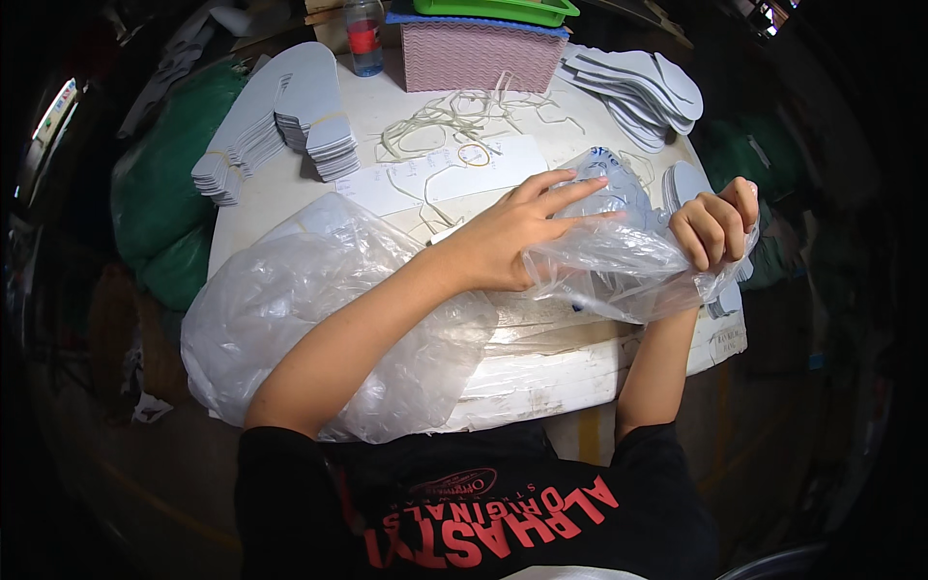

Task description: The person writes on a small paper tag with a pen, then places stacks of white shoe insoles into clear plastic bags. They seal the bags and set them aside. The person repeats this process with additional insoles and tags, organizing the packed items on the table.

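Observation:
A clear plastic bag [619,266] spans my two hands above the table's front right part. My right hand [713,230] is closed like a fist on the bag's gathered right side. Across its left side my left hand [527,227] lies with fingers spread, the fingertips touching a pale grey-blue piece with blue markings [609,188]. Folds of plastic hide part of that piece, and I cannot tell how much of it is inside the bag. To the left, a larger, crumpled clear plastic bag [280,300] rests on the table under my left forearm.
Stacked grey sole-shaped sheets [324,135] stand back left; more sole-shaped sheets [643,87] lie back right. Loose pale strings [454,121] and a paper strip [387,188] occupy the white table [551,372]. Behind are a bottle [364,39] and pink box [478,58] under a green tray [503,8].

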A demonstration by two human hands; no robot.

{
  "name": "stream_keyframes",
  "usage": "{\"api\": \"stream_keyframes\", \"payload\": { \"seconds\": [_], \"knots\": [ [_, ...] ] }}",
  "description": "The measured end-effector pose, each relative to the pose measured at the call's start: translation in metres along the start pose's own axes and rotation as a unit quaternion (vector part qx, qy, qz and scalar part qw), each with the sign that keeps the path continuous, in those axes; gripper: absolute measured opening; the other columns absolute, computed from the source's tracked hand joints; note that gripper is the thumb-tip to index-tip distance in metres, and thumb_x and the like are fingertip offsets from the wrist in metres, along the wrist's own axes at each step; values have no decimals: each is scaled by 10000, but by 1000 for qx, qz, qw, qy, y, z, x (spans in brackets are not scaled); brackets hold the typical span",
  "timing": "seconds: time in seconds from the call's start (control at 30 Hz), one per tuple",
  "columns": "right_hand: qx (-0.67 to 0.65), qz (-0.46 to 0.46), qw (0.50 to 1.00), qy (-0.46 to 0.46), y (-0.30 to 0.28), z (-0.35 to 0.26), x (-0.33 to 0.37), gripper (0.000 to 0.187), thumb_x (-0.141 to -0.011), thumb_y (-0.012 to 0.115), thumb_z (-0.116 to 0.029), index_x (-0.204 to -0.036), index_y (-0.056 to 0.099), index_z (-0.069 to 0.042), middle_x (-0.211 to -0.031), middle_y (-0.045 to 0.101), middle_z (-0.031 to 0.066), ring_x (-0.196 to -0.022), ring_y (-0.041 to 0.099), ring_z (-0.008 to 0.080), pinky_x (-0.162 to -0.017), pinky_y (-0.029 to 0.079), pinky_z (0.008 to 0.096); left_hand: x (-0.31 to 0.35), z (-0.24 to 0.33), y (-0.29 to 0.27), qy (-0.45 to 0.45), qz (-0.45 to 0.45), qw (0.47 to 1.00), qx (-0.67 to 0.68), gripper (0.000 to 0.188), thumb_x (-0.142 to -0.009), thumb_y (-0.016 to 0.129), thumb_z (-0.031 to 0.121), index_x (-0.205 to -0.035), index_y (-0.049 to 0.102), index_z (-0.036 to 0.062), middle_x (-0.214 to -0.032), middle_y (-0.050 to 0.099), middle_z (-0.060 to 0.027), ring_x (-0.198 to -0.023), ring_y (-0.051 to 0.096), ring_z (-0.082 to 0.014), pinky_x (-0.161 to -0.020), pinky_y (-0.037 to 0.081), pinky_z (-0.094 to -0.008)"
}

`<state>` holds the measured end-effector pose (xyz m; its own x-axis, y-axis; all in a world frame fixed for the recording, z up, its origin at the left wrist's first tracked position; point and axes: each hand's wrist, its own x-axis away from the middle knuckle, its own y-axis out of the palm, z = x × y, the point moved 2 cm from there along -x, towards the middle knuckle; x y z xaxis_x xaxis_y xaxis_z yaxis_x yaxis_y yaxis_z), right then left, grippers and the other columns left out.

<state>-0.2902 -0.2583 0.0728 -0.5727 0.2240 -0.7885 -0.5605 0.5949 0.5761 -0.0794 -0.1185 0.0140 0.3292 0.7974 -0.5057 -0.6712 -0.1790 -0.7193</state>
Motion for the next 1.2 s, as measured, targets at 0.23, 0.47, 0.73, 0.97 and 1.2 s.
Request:
{"api": "stream_keyframes", "payload": {
  "seconds": [0.23, 0.47, 0.73, 0.97, 1.2],
  "knots": [
    [319, 279, 905, 42, -14, 10, 5, 375, -1216, 328, -422, -1015, 460, -135, -631, 411, -36, -492, 261, 69, -456, 239, 238, -10, 11, 8, -31, 216, 870, 442, 658, -1189, 242, 520, -1710, 276, 121, -1722, 379, -254, -1609, 353, -372, -1314, 318, -534],
    [644, 365, 652, 164, -31, 56, 10, 196, -1110, 583, -189, -1249, 536, -59, -695, 541, -17, -576, 468, 84, -552, 400, 256, -12, -16, 11, 138, 24, 509, 849, 348, -1202, 270, 296, -1348, 495, 75, -1208, 713, -157, -1343, 616, -282, -1133, 492, -376],
    [788, 160, 569, 172, -15, 83, 3, 667, -878, 769, -93, -1472, 483, 8, -1032, 638, 120, -887, 602, 139, -777, 470, 292, 6, -12, 8, -196, 175, 868, 421, 409, -1027, 553, -36, -1428, 508, 24, -1164, 665, -63, -1079, 648, -105, -942, 524, -296],
    [767, 311, 537, 165, -40, 71, 11, 210, -1121, 558, -150, -1184, 686, 4, -901, 720, 68, -829, 624, 128, -761, 510, 300, 3, -14, 1, -206, 193, 865, 415, 547, -1022, 482, -86, -1541, 511, 85, -1012, 641, -20, -914, 604, -74, -823, 518, -249],
    [637, 364, 650, 199, -57, 86, 20, 177, -1085, 547, -99, -1121, 658, 35, -818, 726, 91, -735, 636, 125, -684, 525, 298, 2, 1, 3, -148, 132, 891, 409, 565, -1142, 574, 160, -1688, 433, 133, -789, 611, 21, -770, 603, -68, -801, 523, -239]
  ]
}}
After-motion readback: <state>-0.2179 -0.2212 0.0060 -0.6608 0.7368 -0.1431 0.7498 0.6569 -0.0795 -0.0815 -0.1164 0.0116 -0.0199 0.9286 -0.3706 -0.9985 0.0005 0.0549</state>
